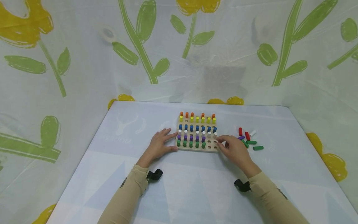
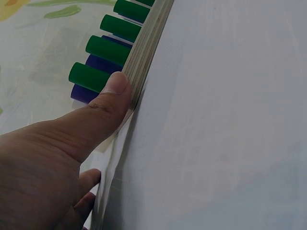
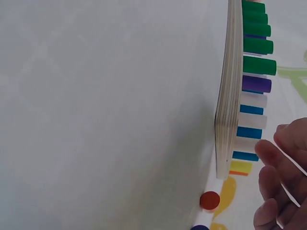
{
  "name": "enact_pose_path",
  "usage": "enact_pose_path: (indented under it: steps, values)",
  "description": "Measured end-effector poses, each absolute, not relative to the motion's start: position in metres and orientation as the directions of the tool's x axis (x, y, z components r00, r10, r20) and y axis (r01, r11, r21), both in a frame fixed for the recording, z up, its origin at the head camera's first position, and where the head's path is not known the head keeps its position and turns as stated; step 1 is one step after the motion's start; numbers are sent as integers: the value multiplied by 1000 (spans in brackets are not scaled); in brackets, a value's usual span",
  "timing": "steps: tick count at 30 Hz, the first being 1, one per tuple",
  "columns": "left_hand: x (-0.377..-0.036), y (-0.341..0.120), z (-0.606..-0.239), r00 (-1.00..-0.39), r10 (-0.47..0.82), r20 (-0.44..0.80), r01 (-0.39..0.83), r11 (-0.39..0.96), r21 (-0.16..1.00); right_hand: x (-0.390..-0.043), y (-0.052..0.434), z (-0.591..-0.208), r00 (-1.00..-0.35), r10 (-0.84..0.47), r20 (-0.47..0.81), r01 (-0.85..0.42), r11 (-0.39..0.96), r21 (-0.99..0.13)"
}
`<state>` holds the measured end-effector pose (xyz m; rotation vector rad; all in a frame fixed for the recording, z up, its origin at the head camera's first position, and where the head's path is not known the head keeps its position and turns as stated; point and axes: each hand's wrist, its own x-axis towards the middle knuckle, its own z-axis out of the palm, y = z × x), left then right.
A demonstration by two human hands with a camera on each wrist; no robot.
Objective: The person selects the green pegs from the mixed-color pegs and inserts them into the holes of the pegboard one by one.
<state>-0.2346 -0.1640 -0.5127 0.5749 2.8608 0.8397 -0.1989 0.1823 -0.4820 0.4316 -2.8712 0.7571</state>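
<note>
The board (image 1: 197, 150) sits around the middle of the surface (image 1: 195, 186), rows of coloured pegs (image 1: 197, 128) upright in it. The left hand (image 1: 159, 145) spreads open against its left side, thumb touching the near edge. By the right edge, the right hand (image 1: 235, 149) has loosely bent fingers, seemingly holding nothing; loose pegs (image 1: 251, 142) lie just beyond.

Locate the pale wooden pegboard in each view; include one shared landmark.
Head: the pale wooden pegboard sits slightly right of and below centre.
Left wrist: the pegboard slants from top centre down leftward.
Right wrist: the pegboard shows edge-on, right of centre.
Shared landmark: the row of green cylindrical pegs.
</note>
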Motion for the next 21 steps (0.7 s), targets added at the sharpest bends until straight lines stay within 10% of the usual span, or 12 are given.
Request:
enact_pose_path:
  steps: [21]
  values:
    - [-234, -163, -512, -922, 387, -2, 325, 779, 536, -198, 210, -479, -989, -72, 127, -126, 860, -494]
